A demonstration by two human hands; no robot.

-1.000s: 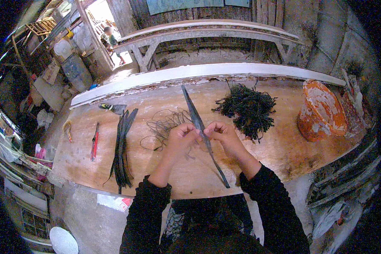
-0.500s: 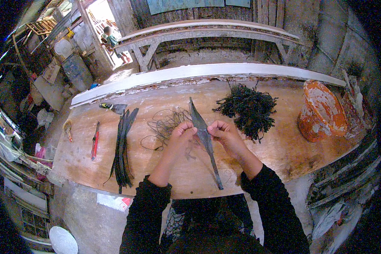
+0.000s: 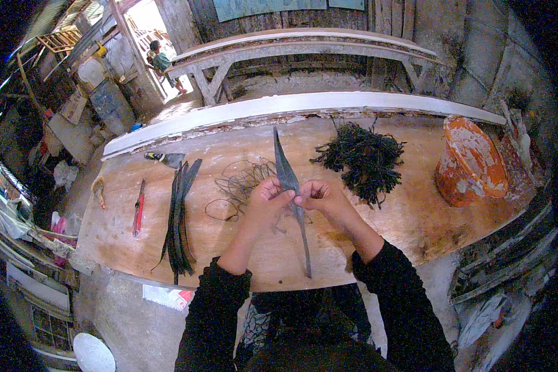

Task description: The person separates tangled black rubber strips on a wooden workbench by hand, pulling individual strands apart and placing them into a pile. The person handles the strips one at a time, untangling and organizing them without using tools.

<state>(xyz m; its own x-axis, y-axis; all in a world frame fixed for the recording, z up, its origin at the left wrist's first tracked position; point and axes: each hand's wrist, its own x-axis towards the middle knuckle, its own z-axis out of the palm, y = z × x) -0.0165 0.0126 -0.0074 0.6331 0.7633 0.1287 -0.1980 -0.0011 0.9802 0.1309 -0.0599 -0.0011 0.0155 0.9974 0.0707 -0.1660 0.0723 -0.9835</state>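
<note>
Both my hands pinch a dark, flexible strip [image 3: 283, 163] above the tabletop. It looks like rubber. Its wide, pointed end stands up past my fingers, and a narrow tail hangs toward the table's near edge. Closed on the strip from one side is my left hand [image 3: 268, 199]; my right hand [image 3: 330, 201] grips it from the other, the fingertips nearly touching. Behind my left hand lies a loose tangle of thin dark cord [image 3: 239, 186]. A heap of black knotted strips [image 3: 364, 160] rests beyond my right hand. Left of my hands lies a bundle of long black strips [image 3: 180, 223].
On the wooden table [image 3: 409, 229] lie a red cutter [image 3: 139, 208], a scraper [image 3: 166, 159] and a small brush [image 3: 99, 191]. An orange, white-smeared bucket [image 3: 468, 164] tilts at right. A long white board [image 3: 304, 103] runs along the far edge. A person [image 3: 160, 60] sits by the doorway.
The strip has turned more upright between my fingers, its wide end now higher and its tail swung left. My fingertips have come closer together.
</note>
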